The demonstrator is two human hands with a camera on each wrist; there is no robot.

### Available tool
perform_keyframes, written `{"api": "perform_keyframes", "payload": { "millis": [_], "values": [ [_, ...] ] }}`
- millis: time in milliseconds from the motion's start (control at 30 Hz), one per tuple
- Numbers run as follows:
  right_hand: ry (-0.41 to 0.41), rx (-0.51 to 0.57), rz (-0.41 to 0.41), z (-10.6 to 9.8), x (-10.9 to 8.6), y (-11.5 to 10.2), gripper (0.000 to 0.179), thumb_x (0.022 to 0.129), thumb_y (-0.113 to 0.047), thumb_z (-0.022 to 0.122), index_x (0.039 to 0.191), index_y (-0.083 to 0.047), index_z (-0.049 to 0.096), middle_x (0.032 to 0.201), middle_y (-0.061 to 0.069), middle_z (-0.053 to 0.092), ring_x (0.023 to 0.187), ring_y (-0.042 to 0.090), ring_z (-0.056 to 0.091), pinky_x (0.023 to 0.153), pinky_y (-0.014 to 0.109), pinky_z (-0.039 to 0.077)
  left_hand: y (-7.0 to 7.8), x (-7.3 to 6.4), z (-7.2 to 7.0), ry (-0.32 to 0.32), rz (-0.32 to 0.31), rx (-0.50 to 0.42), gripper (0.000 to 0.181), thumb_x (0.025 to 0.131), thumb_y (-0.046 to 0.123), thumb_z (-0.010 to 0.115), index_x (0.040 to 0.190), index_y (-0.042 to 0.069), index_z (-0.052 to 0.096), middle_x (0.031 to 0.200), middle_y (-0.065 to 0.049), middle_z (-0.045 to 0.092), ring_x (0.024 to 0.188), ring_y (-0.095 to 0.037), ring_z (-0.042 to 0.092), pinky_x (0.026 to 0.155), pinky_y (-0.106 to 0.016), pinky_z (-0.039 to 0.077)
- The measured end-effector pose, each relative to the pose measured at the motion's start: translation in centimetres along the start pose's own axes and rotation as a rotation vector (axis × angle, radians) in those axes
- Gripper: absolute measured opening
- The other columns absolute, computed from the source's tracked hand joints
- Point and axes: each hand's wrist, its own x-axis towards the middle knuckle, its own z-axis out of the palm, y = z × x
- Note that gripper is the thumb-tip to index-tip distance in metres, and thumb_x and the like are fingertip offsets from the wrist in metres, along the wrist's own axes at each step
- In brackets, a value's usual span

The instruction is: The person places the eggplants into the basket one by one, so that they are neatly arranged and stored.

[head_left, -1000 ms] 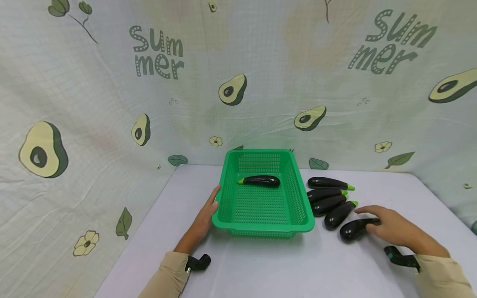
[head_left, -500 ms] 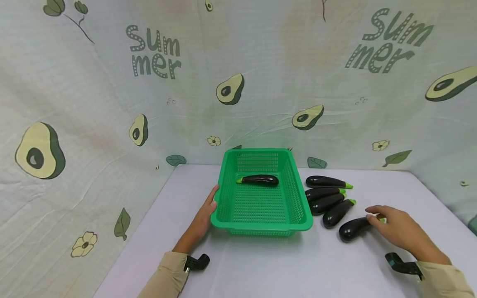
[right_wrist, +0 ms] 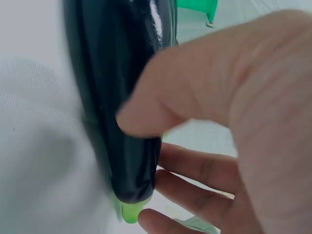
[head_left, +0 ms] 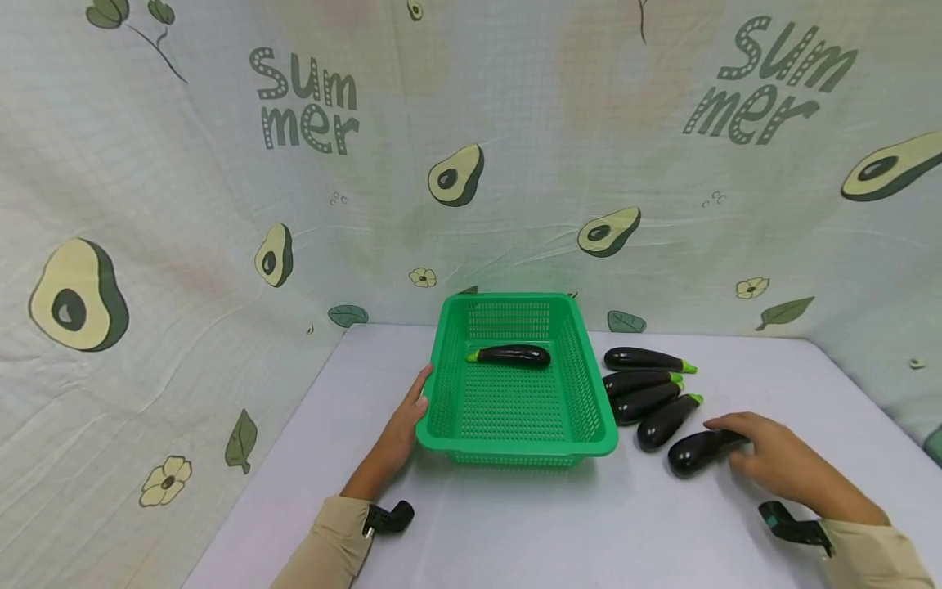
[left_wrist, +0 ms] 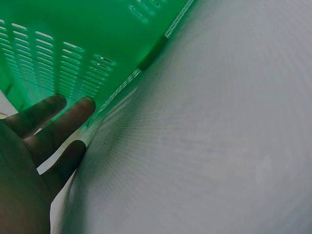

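Eggplant (head_left: 694,455) right of the basket (head_left: 515,449) is pinched by the right hand (head_left: 786,462), seemingly being grasped, with lifting probably needed next.

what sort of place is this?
Likely a staged recording setup, not a working kitchen: printed cloth hangs behind and beside a white-topped table, and a black camera-like device is worn at each wrist.

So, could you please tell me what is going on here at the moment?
A person's right hand pinches an eggplant near its stem end, while the left hand touches the side of a green basket. One eggplant lies in the basket, and four more eggplants lie on the white table to the right of the basket.
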Motion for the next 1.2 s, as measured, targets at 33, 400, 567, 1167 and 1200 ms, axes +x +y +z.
{"api": "perform_keyframes", "payload": {
  "millis": [33,400,567,1167,1200],
  "values": [
    [0.001,-0.001,-0.011,0.1,0.0,0.0,0.049,0.073,0.0,0.076,0.122,-0.001,0.068,0.122,0.031,0.061,0.115,0.055,0.053,0.09,0.068,0.041,0.0,0.0,0.0,0.0,-0.001,0.003,0.055,0.11,0.027,0.025,0.163,0.019,0.012,0.167,-0.008,0.01,0.152,-0.028,0.006,0.118,-0.057,0.007],
    [0.025,-0.021,-0.08,0.3,-0.3,-0.3,0.052,0.074,-0.014,0.085,0.122,-0.003,0.068,0.118,0.028,0.061,0.11,0.051,0.056,0.087,0.066,0.044,0.0,0.0,0.0,-0.002,0.006,0.016,0.055,0.11,0.027,0.025,0.163,0.019,0.013,0.167,-0.008,0.009,0.152,-0.028,0.005,0.118,-0.058,0.005],
    [0.017,-0.029,-0.038,0.0,-0.1,-0.6,0.044,0.08,-0.009,0.076,0.122,-0.002,0.068,0.122,0.032,0.058,0.112,0.054,0.053,0.088,0.068,0.043,0.0,0.0,-0.1,0.001,0.005,0.0,0.055,0.11,0.024,0.026,0.163,0.017,0.013,0.167,-0.009,0.01,0.152,-0.029,0.006,0.118,-0.057,0.006],
    [0.045,-0.092,0.287,-0.3,0.4,-1.3,0.067,0.1,-0.058,0.047,0.127,0.003,0.063,0.111,0.036,0.054,0.096,0.053,0.057,0.067,0.063,0.045,2.6,-0.2,-0.1,-0.028,-0.004,0.028,0.055,0.109,0.015,0.022,0.161,0.004,0.008,0.166,-0.019,0.006,0.151,-0.036,0.004,0.117,-0.06,0.006],
    [0.048,-0.089,0.285,-0.2,0.4,-1.4,0.067,0.1,-0.058,0.047,0.127,0.002,0.063,0.112,0.036,0.053,0.096,0.053,0.057,0.067,0.063,0.045,2.0,-0.1,-0.1,-0.026,-0.008,0.03,0.055,0.11,0.015,0.022,0.162,0.006,0.007,0.166,-0.018,0.006,0.151,-0.034,0.004,0.117,-0.059,0.006]
  ]
}}
